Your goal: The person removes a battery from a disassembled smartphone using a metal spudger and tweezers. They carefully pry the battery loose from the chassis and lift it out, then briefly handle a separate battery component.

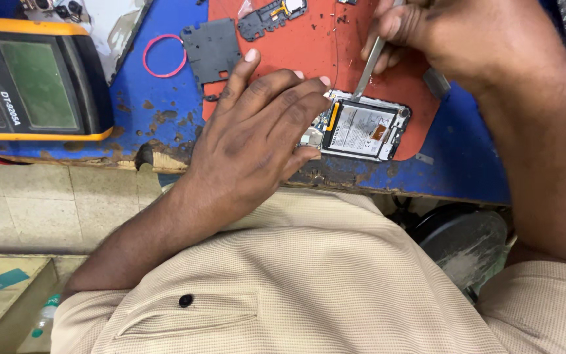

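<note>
Beige shirt fills the lower view, a fine ribbed weave running across chest and shoulders. There's a small dark round button on the left side, sitting just above a stitched pocket flap. Both forearms are bare, no watch, no rings showing on the left hand or the right hand.

My opened phone, back cover off, battery & boards exposed, lies flat on the red mat, at its near edge. My thin metal tweezers slant down, tip touching phone's top edge.
</note>
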